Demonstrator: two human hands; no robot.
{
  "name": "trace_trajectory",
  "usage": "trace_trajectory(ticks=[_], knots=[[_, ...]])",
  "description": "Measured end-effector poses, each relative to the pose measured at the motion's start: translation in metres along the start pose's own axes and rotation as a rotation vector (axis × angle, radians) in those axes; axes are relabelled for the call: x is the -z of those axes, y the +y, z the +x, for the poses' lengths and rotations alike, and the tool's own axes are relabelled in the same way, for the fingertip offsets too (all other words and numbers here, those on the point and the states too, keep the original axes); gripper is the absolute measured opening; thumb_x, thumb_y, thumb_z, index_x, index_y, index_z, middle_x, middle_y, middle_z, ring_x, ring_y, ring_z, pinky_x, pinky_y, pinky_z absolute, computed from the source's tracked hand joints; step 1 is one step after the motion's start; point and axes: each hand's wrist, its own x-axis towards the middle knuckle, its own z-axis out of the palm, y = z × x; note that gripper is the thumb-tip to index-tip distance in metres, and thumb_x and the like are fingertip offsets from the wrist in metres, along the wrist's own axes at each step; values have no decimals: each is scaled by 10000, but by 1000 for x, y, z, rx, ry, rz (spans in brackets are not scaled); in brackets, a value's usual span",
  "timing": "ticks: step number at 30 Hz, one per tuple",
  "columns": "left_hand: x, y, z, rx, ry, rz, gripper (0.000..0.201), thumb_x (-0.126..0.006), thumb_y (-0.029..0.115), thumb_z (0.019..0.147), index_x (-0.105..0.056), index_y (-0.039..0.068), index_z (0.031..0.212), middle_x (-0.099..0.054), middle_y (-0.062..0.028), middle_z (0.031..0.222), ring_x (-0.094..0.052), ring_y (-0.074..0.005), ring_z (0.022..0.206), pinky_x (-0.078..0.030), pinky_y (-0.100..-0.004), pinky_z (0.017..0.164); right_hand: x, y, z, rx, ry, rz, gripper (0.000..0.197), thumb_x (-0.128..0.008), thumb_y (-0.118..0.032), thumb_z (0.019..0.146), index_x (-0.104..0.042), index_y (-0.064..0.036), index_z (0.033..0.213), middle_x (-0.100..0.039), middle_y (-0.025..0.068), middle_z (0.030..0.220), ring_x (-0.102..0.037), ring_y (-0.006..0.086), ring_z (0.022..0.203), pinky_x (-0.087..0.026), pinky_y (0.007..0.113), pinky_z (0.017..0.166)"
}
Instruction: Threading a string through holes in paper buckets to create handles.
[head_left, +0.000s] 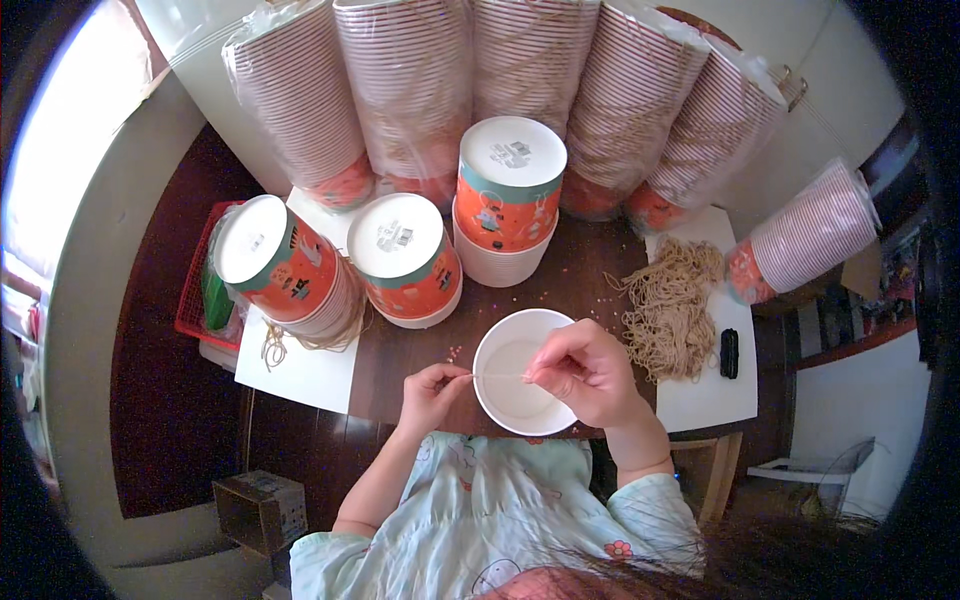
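An open white paper bucket (500,402) stands upright at the table's near edge, in front of my body. Against the left side of its rim, my left hand (432,398) is closed in a pinch. My right hand (588,376) hovers over the bucket's right part, thumb and fingertips pinched. A thin pale string (500,376) runs taut between the two pinches, across the bucket's mouth. To the right lies a loose heap of beige string (672,315). Part of the bucket's right rim is hidden behind my right hand.
Upside-down orange-and-green paper buckets stand in stacks: left (300,272), middle (412,290), tallest (510,215). Beige string hangs around the left stack. Tall plastic-wrapped bucket stacks (405,95) line the back. A black object (729,354) lies right; a red basket (192,305) sits left.
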Motion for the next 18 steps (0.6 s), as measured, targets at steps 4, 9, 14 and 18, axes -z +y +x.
trace_trajectory(ticks=[4,9,14,18], knots=[[0,-2,0,-76,-4,130,60,-627,48,763,-625,-3,796,-608,-42,679,-534,-66,618,-433,-212,559,3,-4,-1,12,25,48,138,-611,-51,787,-518,-46,890,-568,41,800,-546,91,721,-444,220,626],[0,-5,-1,-127,15,184,54,-629,38,749,-620,4,789,-597,-58,657,-535,-79,590,-429,-219,542,0,-18,-1,57,33,233,106,-591,-15,789,-501,-40,840,-562,59,788,-563,128,753,-454,238,660],[-3,-7,-2,-132,10,113,63,-633,49,756,-627,2,797,-603,-37,666,-535,-66,600,-432,-213,542,8,-17,-6,47,7,190,107,-594,-4,778,-500,-37,817,-562,68,784,-563,141,726,-461,248,662],[-7,-9,-9,-49,-1,101,69,-640,55,755,-627,0,795,-605,-30,673,-534,-59,606,-433,-207,543,17,-31,-13,66,142,426,117,-649,-46,725,-533,-44,716,-557,80,677,-534,144,591,-430,253,543]])
